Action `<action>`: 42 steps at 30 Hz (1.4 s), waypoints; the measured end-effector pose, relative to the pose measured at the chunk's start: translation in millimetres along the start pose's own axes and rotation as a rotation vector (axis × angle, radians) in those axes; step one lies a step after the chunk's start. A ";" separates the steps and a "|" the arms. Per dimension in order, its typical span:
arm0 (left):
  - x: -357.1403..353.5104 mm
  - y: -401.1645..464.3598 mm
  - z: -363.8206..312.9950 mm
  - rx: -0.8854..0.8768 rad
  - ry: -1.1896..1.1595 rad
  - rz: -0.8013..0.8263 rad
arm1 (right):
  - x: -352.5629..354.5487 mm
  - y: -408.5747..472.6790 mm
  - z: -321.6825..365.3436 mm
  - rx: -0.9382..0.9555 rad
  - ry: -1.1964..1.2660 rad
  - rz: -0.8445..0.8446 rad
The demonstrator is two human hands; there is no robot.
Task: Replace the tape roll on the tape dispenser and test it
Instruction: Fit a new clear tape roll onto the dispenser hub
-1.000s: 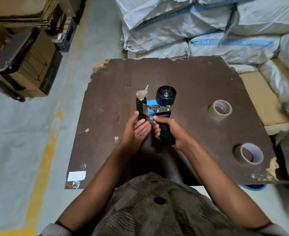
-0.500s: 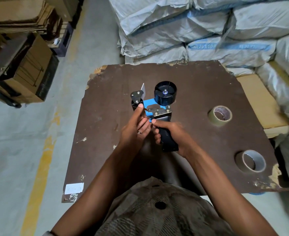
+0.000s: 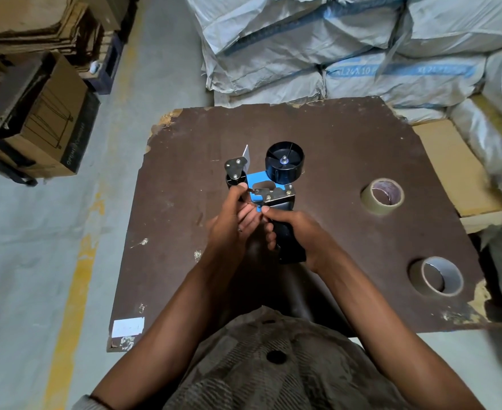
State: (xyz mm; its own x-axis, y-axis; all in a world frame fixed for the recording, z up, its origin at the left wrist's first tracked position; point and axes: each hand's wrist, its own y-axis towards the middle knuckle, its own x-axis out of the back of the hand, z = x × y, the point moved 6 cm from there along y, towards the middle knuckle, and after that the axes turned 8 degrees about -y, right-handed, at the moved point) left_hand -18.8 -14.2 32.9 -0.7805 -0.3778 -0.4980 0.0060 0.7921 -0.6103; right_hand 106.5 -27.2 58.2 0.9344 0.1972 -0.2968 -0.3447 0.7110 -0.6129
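Note:
A hand-held tape dispenser (image 3: 273, 184) with a blue frame, black handle and bare black hub is held upright above the brown board (image 3: 332, 137). No roll sits on its hub. My right hand (image 3: 297, 232) is wrapped around the black handle. My left hand (image 3: 232, 220) holds the front end, its thumb against the black roller and metal plate. A tan tape roll (image 3: 382, 196) lies flat on the board to the right. A second roll (image 3: 436, 276) with a pale inner core lies nearer the right front corner.
Stacked grey sacks (image 3: 332, 48) stand behind the board. Cardboard boxes (image 3: 37, 119) sit on the floor at the left, beside a yellow floor line (image 3: 75, 276). A pale plank (image 3: 451, 161) lies under the board's right side. A white label (image 3: 128, 326) marks the front left corner.
The dispenser has tilted and shifted slightly while both hands keep hold of it. My left thumb has moved up to the front roller. The view has dipped a little.

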 end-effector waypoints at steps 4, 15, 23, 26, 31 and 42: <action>-2.4 2.8 0.3 -0.017 -0.002 -0.022 | 3.0 2.2 -1.3 0.005 -0.003 -0.006; -16.2 -19.3 -2.9 -0.039 0.027 -0.048 | 7.2 7.6 -7.0 0.000 0.007 -0.009; -19.7 -22.5 4.9 0.033 0.021 0.000 | 6.2 9.7 -4.6 0.008 0.024 -0.026; -18.6 -22.5 7.2 0.036 0.016 0.000 | 6.9 10.8 -4.9 0.008 0.007 -0.040; -20.7 -24.4 6.2 0.001 0.045 0.006 | 7.4 10.1 -3.2 0.031 -0.011 -0.055; -23.3 -21.0 9.3 0.041 -0.002 -0.041 | 9.7 11.5 -6.2 0.036 0.028 -0.097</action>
State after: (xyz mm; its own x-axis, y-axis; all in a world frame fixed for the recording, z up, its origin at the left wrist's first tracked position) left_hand 5.1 -26.4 51.6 -0.7795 -0.4107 -0.4729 -0.0003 0.7553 -0.6554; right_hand 111.1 -21.3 43.8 0.9601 0.1074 -0.2580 -0.2487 0.7496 -0.6134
